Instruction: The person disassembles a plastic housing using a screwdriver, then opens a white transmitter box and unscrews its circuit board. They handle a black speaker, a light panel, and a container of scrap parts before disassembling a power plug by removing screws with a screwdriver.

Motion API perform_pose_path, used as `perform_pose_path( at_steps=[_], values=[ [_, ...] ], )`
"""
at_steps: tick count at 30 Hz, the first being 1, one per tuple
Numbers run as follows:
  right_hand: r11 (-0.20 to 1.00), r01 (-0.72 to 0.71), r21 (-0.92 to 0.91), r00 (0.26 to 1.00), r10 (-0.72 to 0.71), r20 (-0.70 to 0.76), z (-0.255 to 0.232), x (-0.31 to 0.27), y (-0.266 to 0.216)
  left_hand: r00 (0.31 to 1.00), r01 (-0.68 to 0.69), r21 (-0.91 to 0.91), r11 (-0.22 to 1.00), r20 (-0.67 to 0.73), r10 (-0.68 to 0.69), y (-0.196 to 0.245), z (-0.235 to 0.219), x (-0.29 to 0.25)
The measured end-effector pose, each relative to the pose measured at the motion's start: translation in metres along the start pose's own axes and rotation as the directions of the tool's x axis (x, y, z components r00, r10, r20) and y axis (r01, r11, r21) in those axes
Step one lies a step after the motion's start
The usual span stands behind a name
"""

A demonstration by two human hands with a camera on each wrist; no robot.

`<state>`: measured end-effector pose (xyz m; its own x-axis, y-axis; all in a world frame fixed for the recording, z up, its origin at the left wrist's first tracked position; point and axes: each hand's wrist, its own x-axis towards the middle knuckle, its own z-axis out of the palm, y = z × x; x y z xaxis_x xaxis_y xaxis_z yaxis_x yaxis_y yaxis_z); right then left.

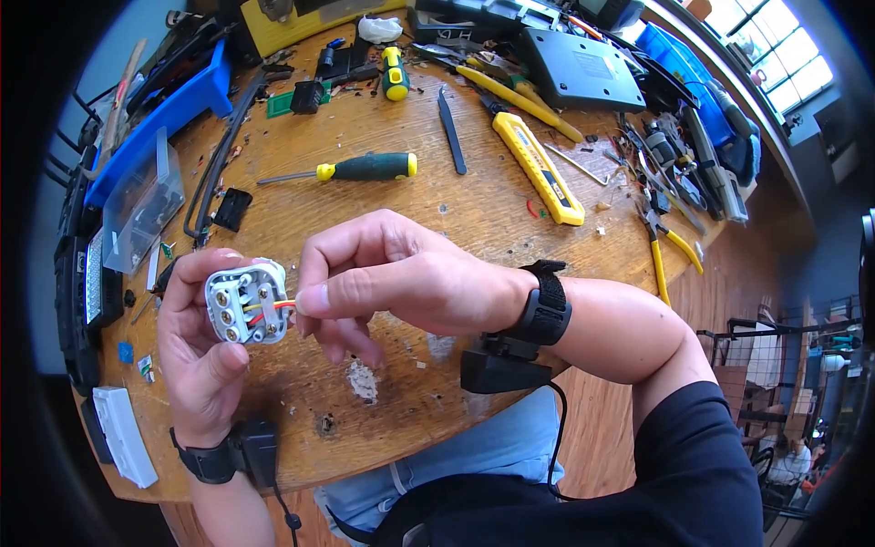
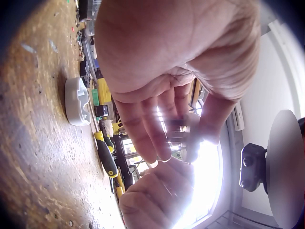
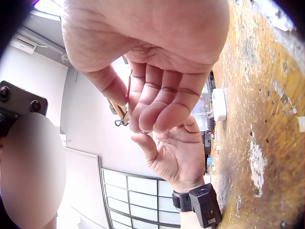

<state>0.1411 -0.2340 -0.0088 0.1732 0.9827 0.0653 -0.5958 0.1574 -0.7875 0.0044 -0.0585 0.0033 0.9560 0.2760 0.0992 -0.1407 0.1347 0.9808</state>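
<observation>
In the head view my left hand [image 1: 196,342] holds an opened white plug housing [image 1: 244,305] with several screw terminals showing inside. Its thumb and fingers grip the housing from the sides. My right hand [image 1: 401,278] pinches yellow and red wires [image 1: 284,305] between thumb and forefinger, right at the housing's edge. Those wires run into the housing beside the terminals. From the right wrist, a red strand [image 3: 129,88] shows by the right thumb, and the other fingers are curled. In the left wrist view, the fingers partly hide the housing.
A green-and-yellow screwdriver [image 1: 369,168], black tweezers [image 1: 451,132] and a yellow utility knife [image 1: 538,169] lie beyond the hands. Yellow-handled pliers [image 1: 661,251] lie at the right edge. A white plastic shell [image 2: 76,102] and a clear box [image 1: 141,201] sit on the table [image 1: 301,214].
</observation>
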Motion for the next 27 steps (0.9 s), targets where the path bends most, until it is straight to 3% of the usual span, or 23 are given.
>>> perform_pose_path(
  at_steps=[27],
  values=[
    [1.0,-0.018,-0.002,0.999,0.018,0.027,-0.0012,-0.0008,-0.0019,1.0,-0.003,0.03,1.0,-0.005,0.003,0.0007,0.0025,0.002]
  ],
)
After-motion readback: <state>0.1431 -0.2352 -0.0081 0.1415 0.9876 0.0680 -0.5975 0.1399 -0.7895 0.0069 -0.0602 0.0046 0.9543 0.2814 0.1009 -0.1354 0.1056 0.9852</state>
